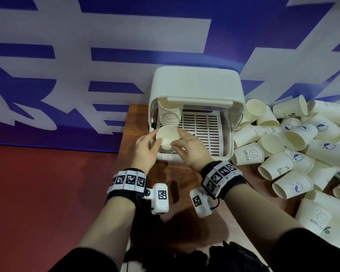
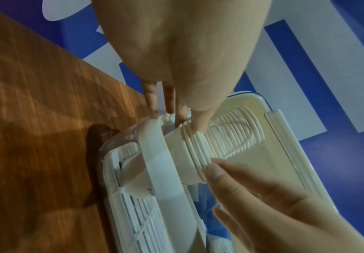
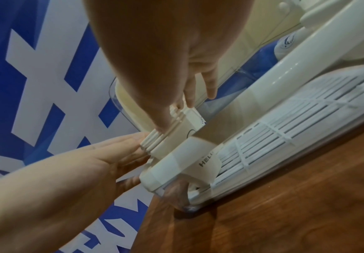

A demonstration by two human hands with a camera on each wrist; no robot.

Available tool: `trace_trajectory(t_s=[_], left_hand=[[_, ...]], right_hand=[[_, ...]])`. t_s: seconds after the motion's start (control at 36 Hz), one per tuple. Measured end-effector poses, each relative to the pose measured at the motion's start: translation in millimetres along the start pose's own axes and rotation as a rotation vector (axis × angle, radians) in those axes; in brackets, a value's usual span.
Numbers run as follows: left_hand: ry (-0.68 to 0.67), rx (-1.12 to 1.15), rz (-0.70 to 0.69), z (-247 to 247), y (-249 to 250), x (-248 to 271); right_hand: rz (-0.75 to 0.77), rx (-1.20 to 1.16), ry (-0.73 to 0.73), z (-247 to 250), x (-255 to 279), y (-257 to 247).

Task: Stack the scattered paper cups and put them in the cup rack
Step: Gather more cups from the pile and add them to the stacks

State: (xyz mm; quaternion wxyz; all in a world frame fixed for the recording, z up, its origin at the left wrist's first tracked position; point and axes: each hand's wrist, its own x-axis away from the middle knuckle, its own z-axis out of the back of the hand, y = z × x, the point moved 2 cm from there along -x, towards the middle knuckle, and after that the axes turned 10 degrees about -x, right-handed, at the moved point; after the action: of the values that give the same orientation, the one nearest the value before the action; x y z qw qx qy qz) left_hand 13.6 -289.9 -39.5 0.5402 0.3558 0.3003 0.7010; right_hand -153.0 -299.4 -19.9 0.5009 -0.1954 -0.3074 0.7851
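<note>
Both hands (image 1: 145, 148) (fingertips) on upright cup stack (image 1: 167, 137)

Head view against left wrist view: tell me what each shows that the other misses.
Only the head view shows the loose cups piled right of the rack, the rack's lid and a second stack standing behind. Only the left wrist view shows the ridged rims of the held stack from the side. Both show the left hand and right hand holding that stack at the rack on the table.
</note>
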Motion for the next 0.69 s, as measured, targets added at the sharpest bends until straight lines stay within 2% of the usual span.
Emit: trace_trajectory(t_s=[0.06,0.14,0.31,0.44,0.58,0.69], left_hand=[[-0.016,-0.010,0.003,0,0,-1],[-0.028,-0.017,0.012,0,2,-2],[0.074,0.004,0.059,8,11,2],[0.165,-0.033,0.007,11,29,11],[0.174,-0.047,-0.104,0,57,32],[0.133,-0.042,-0.171,-19,75,47]], right_hand=[[-0.010,-0.006,0.009,2,0,-2],[-0.089,0.029,-0.050,3,0,-3],[-0.160,-0.089,-0.032,26,14,-11],[-0.159,-0.295,0.096,45,50,-16],[-0.225,-0.440,0.250,57,94,-11],[-0.334,-0.479,0.300,70,126,-2]])
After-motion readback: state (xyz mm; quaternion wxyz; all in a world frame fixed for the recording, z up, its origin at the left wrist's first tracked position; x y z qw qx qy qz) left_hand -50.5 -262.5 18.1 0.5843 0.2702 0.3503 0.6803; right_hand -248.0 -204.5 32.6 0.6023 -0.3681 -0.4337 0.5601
